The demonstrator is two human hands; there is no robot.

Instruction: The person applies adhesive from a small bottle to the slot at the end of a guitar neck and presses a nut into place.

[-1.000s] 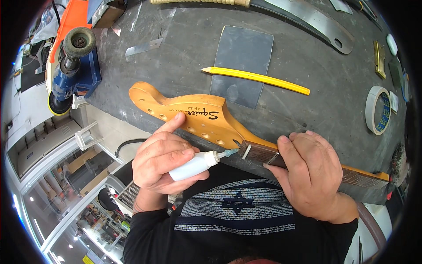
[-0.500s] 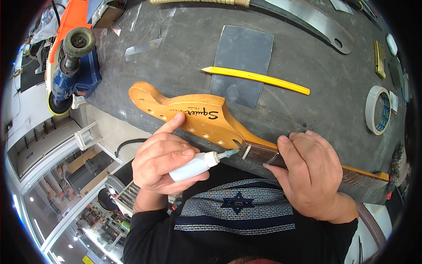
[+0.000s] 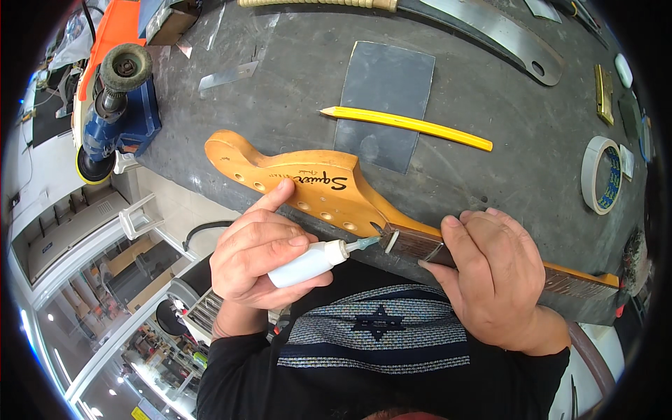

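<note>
A guitar neck with an amber headstock (image 3: 322,171) lies along the near edge of the bench, its dark fretboard (image 3: 420,245) running off to the right. In my left hand (image 3: 255,255) is a small white glue bottle (image 3: 304,267), its clear tip touching or just beside the white nut (image 3: 393,241) at the headstock end of the fretboard. The index finger of that hand rests on the headstock's face. Wrapped round the neck, fingers on the far side and thumb on the near side, is my right hand (image 3: 493,276). The tuner holes are bare.
Beyond the neck, a yellow pencil (image 3: 413,128) crosses a dark sandpaper sheet (image 3: 388,77). A handsaw (image 3: 504,35) lies at the far edge. Masking tape (image 3: 593,175) sits at right, a blue bench grinder (image 3: 105,126) at left, and a thin blade (image 3: 227,75) near it.
Almost nothing differs. The glue bottle and my left hand have shifted very slightly; the neck and my right hand stay in place.
</note>
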